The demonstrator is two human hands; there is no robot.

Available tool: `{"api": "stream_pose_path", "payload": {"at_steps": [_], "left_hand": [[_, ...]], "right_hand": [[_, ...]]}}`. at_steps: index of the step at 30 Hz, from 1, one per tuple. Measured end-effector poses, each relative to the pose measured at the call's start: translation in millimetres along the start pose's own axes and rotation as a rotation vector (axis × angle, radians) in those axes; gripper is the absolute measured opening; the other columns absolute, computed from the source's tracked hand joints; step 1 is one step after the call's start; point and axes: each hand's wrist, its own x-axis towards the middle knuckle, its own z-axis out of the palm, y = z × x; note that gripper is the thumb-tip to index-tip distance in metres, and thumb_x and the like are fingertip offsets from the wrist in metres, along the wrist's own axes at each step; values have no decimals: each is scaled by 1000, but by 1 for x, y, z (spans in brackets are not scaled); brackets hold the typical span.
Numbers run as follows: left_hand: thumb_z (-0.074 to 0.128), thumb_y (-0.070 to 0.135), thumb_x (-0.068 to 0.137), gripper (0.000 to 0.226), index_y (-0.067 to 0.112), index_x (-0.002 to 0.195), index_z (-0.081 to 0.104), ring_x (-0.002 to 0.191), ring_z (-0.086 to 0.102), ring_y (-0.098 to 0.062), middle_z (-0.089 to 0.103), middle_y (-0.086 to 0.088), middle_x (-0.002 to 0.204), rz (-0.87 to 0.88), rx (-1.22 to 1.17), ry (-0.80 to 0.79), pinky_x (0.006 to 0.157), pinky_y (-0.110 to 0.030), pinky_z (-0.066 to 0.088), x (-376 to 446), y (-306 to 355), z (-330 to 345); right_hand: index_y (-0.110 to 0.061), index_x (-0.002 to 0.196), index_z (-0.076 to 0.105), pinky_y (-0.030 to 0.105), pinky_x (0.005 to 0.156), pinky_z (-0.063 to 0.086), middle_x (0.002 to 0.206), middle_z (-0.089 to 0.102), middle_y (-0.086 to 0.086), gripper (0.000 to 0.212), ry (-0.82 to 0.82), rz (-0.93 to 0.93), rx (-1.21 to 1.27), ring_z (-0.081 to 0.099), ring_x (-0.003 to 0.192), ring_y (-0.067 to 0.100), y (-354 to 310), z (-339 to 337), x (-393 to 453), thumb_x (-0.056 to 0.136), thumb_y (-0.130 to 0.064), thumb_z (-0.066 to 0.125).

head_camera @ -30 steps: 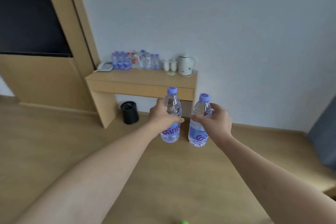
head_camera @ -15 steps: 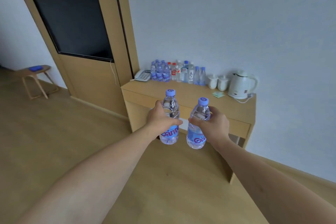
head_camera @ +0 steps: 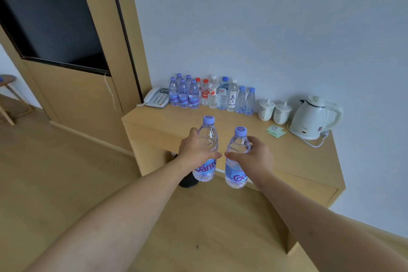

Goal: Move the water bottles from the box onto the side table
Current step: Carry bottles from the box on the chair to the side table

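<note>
On the far left we see a small round stool (head_camera: pixel 6 79) by the wall, and then a big wooden panel with a dark screen (head_camera: pixel 53 17) in it. Next comes the side table (head_camera: pixel 298 161), which stands against the wall. At its far edge, from left to right, sit a phone (head_camera: pixel 155 97), a row of bottles (head_camera: pixel 209 95), two white cups (head_camera: pixel 274 110) and a white kettle (head_camera: pixel 313 117). Some small green packets (head_camera: pixel 276 130) lie near the kettle.

We hold two water bottles up in the air, near the front edge of the table. Our left hand (head_camera: pixel 194 152) wraps its fingers around the left bottle (head_camera: pixel 206 150). Our right hand (head_camera: pixel 254 157) wraps its fingers around the right bottle (head_camera: pixel 237 159). Both bottles stand up straight with their blue caps on top. They are just beside each other. We cannot see the box here.

We think the next step is to set them down on the table. A few things could go wrong. The two bottles could bump together and slip. If we push them too far back, they could knock over the row like dominoes. If we put one right at the front edge, it could tip off and roll on the floor. Too far right, and we could hit the cups or the kettle.
</note>
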Motion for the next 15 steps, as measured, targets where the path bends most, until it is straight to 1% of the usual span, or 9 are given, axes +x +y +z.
{"api": "stream_pose_path", "payload": {"at_steps": [3, 7, 10, 13, 15], "left_hand": [[93, 42, 51, 82, 25, 114, 45, 97, 65, -18, 65, 6, 106, -1, 0, -23, 86, -41, 57, 70, -5, -12], [93, 40, 51, 81, 25, 114, 44, 97, 64, -19, 64, 7, 103, -1, 22, -45, 85, -40, 57, 145, -13, -21], [94, 40, 51, 81, 25, 113, 44, 97, 64, -19, 63, 7, 103, -13, 47, -62, 84, -38, 57, 190, -24, -21], [95, 40, 50, 84, 24, 114, 44, 97, 64, -20, 64, 5, 107, -27, 77, -76, 85, -40, 57, 235, -37, -17], [96, 44, 48, 86, 25, 113, 43, 97, 63, -21, 62, 7, 105, -38, 119, -73, 85, -40, 56, 266, -45, -14]], "right_hand": [[-34, 100, 65, 41, 79, 58, 84, 72, -15, 54, 23, 41, -9, 68, 80, 8, -8, 26, 53, 50, -45, 84], [-33, 109, 62, 43, 82, 57, 91, 71, -13, 62, 56, 69, -3, 68, 87, 13, -15, 58, 115, 53, -41, 87], [-31, 112, 62, 44, 82, 57, 92, 71, -12, 65, 49, 97, -2, 68, 86, 14, -15, 80, 158, 54, -38, 89], [-31, 110, 63, 43, 82, 57, 91, 71, -10, 63, 46, 114, -22, 69, 85, 14, -12, 100, 201, 53, -37, 89], [-30, 107, 65, 42, 81, 57, 90, 72, -10, 59, 36, 113, -25, 69, 84, 14, -7, 114, 232, 53, -36, 89]]}}
